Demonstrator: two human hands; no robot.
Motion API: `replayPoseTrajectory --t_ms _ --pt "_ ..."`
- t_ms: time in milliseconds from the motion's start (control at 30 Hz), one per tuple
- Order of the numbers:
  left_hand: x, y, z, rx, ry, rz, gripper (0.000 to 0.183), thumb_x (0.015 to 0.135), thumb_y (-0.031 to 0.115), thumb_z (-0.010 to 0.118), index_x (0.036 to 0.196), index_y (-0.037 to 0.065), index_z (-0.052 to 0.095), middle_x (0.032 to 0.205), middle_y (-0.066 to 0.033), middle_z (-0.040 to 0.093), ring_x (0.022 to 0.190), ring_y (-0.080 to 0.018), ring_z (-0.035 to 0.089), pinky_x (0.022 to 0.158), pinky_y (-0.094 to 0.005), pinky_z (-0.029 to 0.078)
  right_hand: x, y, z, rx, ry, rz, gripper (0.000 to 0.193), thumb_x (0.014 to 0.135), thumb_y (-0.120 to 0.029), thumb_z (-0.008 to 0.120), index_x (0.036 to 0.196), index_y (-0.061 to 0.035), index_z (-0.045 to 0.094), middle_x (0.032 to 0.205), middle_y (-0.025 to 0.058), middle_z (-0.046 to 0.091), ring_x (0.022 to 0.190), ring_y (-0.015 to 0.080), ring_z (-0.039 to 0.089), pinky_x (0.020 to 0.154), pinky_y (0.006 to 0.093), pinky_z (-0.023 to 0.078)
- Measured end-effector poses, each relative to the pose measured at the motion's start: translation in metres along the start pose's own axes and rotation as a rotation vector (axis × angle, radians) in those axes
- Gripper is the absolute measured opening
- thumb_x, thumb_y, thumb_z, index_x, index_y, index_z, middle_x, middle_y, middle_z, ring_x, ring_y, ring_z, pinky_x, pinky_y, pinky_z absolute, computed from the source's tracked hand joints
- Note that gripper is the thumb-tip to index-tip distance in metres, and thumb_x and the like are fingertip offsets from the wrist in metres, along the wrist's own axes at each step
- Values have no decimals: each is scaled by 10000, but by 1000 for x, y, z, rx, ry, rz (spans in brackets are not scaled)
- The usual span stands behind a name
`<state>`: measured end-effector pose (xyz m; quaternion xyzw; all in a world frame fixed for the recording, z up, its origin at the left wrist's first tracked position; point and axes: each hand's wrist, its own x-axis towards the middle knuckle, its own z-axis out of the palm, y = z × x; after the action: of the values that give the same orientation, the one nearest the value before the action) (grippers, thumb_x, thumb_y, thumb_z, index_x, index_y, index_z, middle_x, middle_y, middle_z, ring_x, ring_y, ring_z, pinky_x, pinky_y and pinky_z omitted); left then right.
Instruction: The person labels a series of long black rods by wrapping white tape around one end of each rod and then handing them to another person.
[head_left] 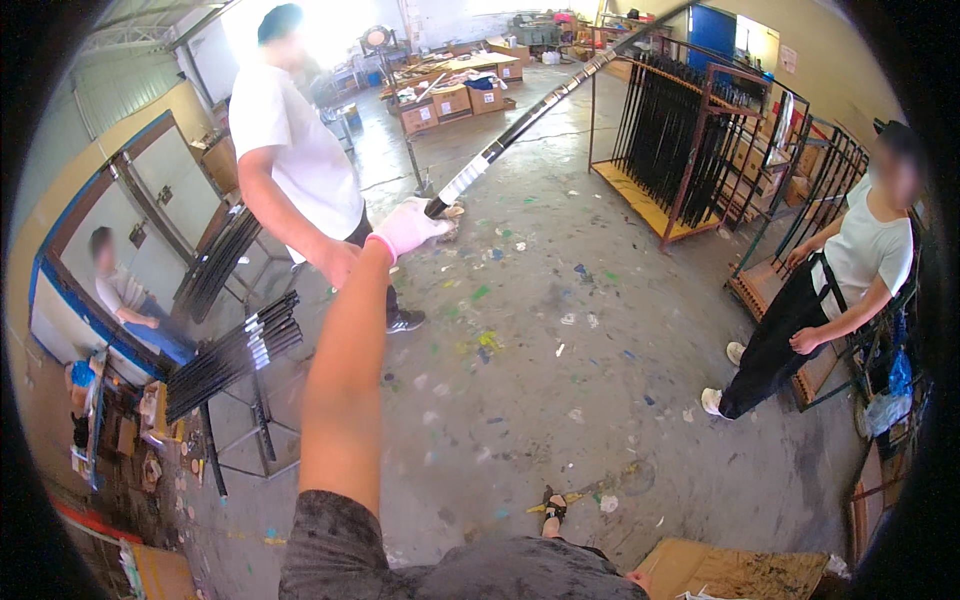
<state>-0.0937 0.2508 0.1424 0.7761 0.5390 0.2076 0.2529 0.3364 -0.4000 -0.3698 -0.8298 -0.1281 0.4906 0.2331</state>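
Note:
My left arm reaches forward, and my left hand [408, 226] wears a pale pink glove. Its fingers are closed around the lower end of a long black rod [530, 118] with a white label and silvery bands. From the hand the rod slants up to the far right, past a metal rack. Only a sliver of my right hand [637, 579] shows at the lower edge, beside a flattened piece of cardboard [730, 572]; its fingers are mostly hidden.
A person in white [295, 150] stands close by my left arm. Black rods [235, 350] lie on a stand at left. A rack of upright rods [670, 140] is at far right, with another person [850, 250] near it. Boxes [450, 103] stand at the back.

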Motion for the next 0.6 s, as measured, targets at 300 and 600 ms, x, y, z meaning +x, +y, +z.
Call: replayPoseTrajectory --t_ms 300,600 --pt "-68 80 82 -1055 -98 241 171 852 168 516 945 28 479 756 -7 513 617 -101 557 579 -230 471 31 -104 -9 -119 159 -453 188 816 -165 599 739 4 569 595 52 560 507 149 522 473 313 425" --pt "-155 121 122 -1316 -247 224 211 821 34 506 1013 30 418 670 -45 510 506 -116 498 490 -263 436 -201 -491 3 -25 48 -1388 155 790 -64 629 931 -8 595 850 118 605 796 223 594 703 314 471"
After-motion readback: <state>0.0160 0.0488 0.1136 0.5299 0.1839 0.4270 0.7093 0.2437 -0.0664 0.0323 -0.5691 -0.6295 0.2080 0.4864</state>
